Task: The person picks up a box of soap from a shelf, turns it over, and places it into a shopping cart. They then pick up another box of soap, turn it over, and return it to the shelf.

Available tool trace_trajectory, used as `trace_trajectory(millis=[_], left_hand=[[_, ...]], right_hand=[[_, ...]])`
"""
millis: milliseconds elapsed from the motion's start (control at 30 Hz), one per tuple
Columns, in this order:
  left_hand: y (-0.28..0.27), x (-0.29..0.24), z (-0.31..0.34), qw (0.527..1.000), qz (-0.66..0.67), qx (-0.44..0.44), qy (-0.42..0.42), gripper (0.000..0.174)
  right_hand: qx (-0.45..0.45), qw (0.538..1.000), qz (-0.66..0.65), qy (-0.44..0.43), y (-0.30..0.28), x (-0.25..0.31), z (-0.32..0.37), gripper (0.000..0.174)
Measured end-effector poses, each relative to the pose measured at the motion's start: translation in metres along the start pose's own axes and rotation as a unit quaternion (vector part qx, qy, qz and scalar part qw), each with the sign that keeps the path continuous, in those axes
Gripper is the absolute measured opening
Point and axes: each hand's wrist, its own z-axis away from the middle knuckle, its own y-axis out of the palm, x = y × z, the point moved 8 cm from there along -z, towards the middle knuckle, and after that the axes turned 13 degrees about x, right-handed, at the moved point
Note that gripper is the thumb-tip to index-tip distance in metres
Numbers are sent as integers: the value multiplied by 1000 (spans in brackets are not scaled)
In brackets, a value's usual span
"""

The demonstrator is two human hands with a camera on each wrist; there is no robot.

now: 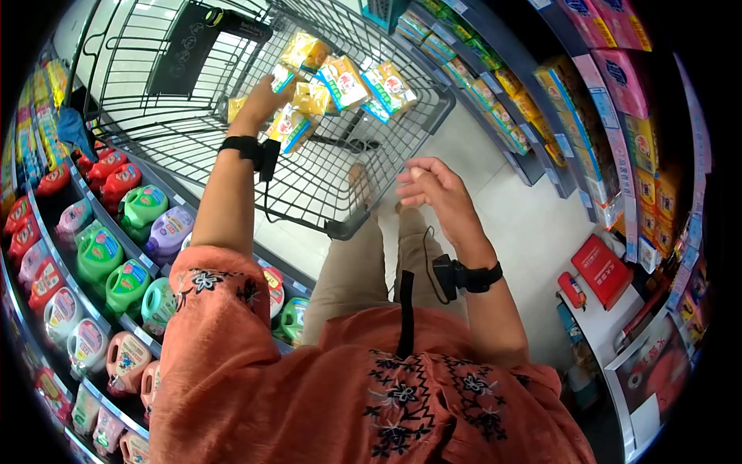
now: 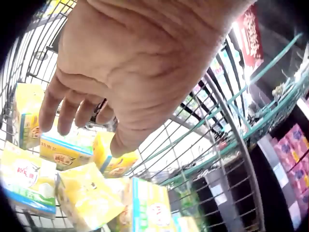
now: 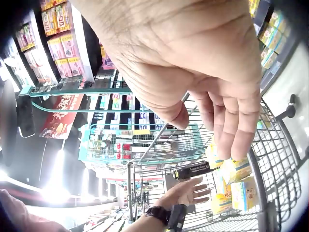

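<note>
Several yellow-and-white soap packs with blue edges lie in a wire shopping cart. My left hand reaches into the cart over them. In the left wrist view the fingers hang loosely, their tips overlapping a soap pack below. The right wrist view shows that left hand with its fingers apart and nothing in them. Outside the cart's near corner, my right hand hovers in front of my legs, fingers loosely bent and empty.
Shelves of detergent bottles line the left side. More shelves with boxed goods run along the right. A white stand carrying a red box is at lower right. A teal basket shows in the right wrist view.
</note>
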Motion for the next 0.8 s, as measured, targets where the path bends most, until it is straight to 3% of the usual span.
trace_trajectory(millis=[100,167,233,300,400,500,800], left_hand=[[29,-29,1,964,-252,-35,78,95],[51,-49,7,951,-300,-8,75,101],[73,-56,4,922,-385,-4,51,97],[85,-61,-4,886,-454,-51,83,86],[98,-60,-10,858,-503,-69,82,56],[97,-62,-9,858,-500,-60,105,44],[76,-79,30,856,-486,-75,157,48]], right_hand=[[-6,1000,-7,8,10,-1,-12,36],[-9,1000,-8,9,15,-1,-20,37],[-11,1000,-8,9,20,-3,-26,37],[-10,1000,-16,6,22,-5,-29,37],[-13,1000,-27,7,23,-10,-31,37],[-17,999,-34,7,22,-14,-32,36],[-17,999,-34,7,20,6,-18,36]])
